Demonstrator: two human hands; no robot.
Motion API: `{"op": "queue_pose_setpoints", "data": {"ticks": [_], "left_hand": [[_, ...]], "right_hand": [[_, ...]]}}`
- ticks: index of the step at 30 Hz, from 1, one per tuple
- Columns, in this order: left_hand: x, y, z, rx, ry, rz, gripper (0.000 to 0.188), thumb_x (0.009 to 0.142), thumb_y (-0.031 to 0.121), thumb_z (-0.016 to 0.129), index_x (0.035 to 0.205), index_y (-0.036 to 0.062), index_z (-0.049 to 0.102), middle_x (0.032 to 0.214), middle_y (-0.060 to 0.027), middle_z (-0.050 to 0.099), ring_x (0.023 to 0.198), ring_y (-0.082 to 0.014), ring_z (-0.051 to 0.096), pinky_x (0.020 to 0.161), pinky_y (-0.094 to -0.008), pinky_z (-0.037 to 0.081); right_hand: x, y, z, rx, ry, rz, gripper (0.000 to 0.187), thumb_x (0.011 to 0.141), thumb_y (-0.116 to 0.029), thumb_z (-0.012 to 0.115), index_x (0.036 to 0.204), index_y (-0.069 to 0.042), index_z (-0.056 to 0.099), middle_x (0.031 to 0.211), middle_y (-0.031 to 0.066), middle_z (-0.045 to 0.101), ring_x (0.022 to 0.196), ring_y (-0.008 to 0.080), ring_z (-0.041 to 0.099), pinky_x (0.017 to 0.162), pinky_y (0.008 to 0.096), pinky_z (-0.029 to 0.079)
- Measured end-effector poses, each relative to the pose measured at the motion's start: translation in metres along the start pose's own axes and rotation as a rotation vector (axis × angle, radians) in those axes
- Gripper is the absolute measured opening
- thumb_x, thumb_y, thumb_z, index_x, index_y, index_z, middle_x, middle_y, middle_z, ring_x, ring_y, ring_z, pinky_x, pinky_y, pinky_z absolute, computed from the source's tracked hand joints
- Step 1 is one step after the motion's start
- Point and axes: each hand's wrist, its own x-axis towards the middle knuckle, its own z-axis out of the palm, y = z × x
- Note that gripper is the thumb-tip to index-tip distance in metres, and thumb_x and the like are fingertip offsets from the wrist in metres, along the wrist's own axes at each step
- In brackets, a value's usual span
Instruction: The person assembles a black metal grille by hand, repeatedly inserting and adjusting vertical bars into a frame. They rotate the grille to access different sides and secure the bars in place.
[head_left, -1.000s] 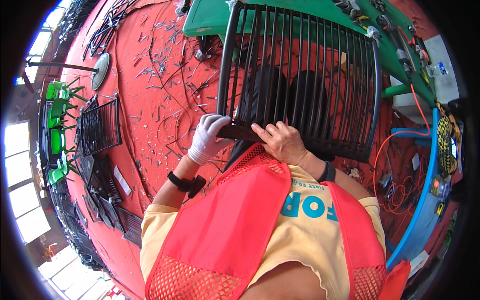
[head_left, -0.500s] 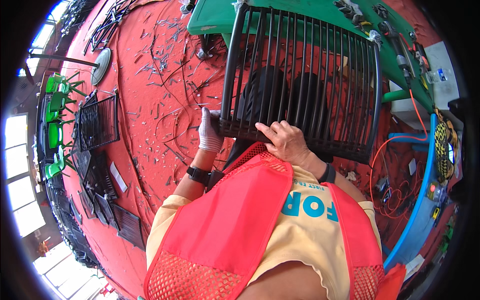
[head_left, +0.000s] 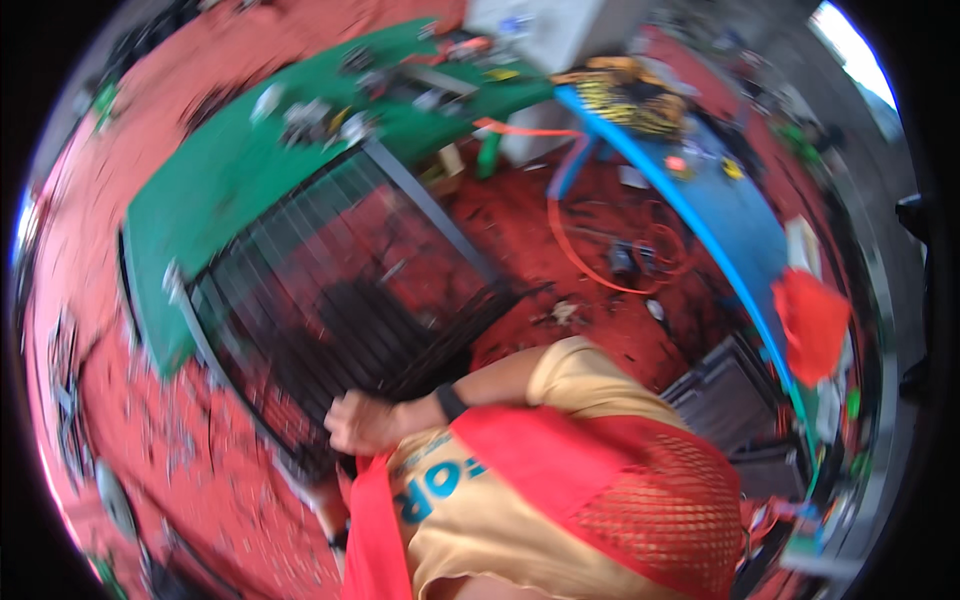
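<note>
A black slatted metal frame (head_left: 428, 207) lies tilted in front of me, its far end against the green table (head_left: 185, 215). At its near left corner is my left hand (head_left: 300, 478), in a pale glove and smeared by motion; it appears to grip that corner. My bare right hand (head_left: 362, 422) is at the frame's near edge with its fingers curled in. Whatever those fingers hold, if anything, is hidden. Clear wrapping (head_left: 357, 128) covers a far corner of the frame. My dark-clad legs show through the slats.
Tools and gloves (head_left: 312, 122) lie on the green table. To the right stands a blue table (head_left: 690, 215) bearing a yellow-black coil (head_left: 630, 95). An orange hose (head_left: 580, 265) loops over the red floor, near dark panels (head_left: 735, 405). Scraps litter the floor at left.
My view has swung to the right, so the frame and green table appear farther left and turned. The blue table shows more fully. My right hand's fingers are more curled; both hands remain at the frame's near edge.
</note>
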Motion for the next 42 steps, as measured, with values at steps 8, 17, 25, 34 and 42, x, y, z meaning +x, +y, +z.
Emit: {"op": "queue_pose_setpoints", "data": {"ticks": [8, 17, 25, 34, 42], "left_hand": [[0.027, 0.009, 0.021, -0.579, 0.037, -0.475, 0.021, 0.083, 0.005, 0.062, 0.1, 0.0045, 0.05, 0.079, -0.0033, 0.055, 0.067, -0.0181, 0.056, 0.059, -0.0288, 0.05], [0.045, 0.018, 0.105, -0.644, -0.138, -0.539, 0.019, 0.084, 0.007, 0.061, 0.1, 0.0051, 0.051, 0.08, -0.0032, 0.055, 0.067, -0.0183, 0.056, 0.059, -0.0292, 0.05], [0.032, 0.018, 0.106, -0.659, -0.14, -0.577, 0.018, 0.084, 0.008, 0.06, 0.099, 0.0056, 0.052, 0.08, -0.0031, 0.056, 0.068, -0.0185, 0.056, 0.06, -0.0296, 0.05], [0.035, 0.004, 0.046, -0.632, -0.013, -0.54, 0.016, 0.085, 0.01, 0.059, 0.099, 0.0062, 0.052, 0.08, -0.0031, 0.056, 0.068, -0.0187, 0.057, 0.06, -0.03, 0.05], [0.031, -0.009, 0.01, -0.618, 0.07, -0.537, 0.015, 0.086, 0.012, 0.058, 0.099, 0.0067, 0.053, 0.081, -0.003, 0.057, 0.068, -0.0189, 0.057, 0.061, -0.0303, 0.05]], "right_hand": [[-0.001, -0.001, 0.044, 0.157, -0.008, 0.072, 0.019, 0.079, -0.021, 0.056, 0.066, -0.008, 0.054, 0.072, 0.0078, 0.056, 0.07, 0.0244, 0.059, 0.054, 0.0372, 0.048], [0.007, 0.005, 0.046, 0.223, -0.162, 0.136, 0.02, 0.084, -0.018, 0.052, 0.07, -0.005, 0.057, 0.073, 0.0124, 0.058, 0.068, 0.0295, 0.062, 0.057, 0.0423, 0.05], [0.011, 0.002, 0.05, 0.326, -0.118, 0.164, 0.016, 0.082, -0.017, 0.053, 0.076, -0.003, 0.055, 0.073, 0.0154, 0.059, 0.067, 0.0326, 0.062, 0.058, 0.0438, 0.05], [0.011, 0.005, 0.046, 0.39, -0.105, 0.203, 0.017, 0.076, -0.019, 0.062, 0.074, -0.003, 0.055, 0.072, 0.0156, 0.06, 0.067, 0.0337, 0.063, 0.056, 0.045, 0.049], [0.01, 0.005, 0.049, 0.369, -0.068, 0.189, 0.016, 0.077, -0.018, 0.062, 0.074, -0.004, 0.055, 0.072, 0.0146, 0.06, 0.068, 0.0333, 0.063, 0.058, 0.044, 0.05]]}}
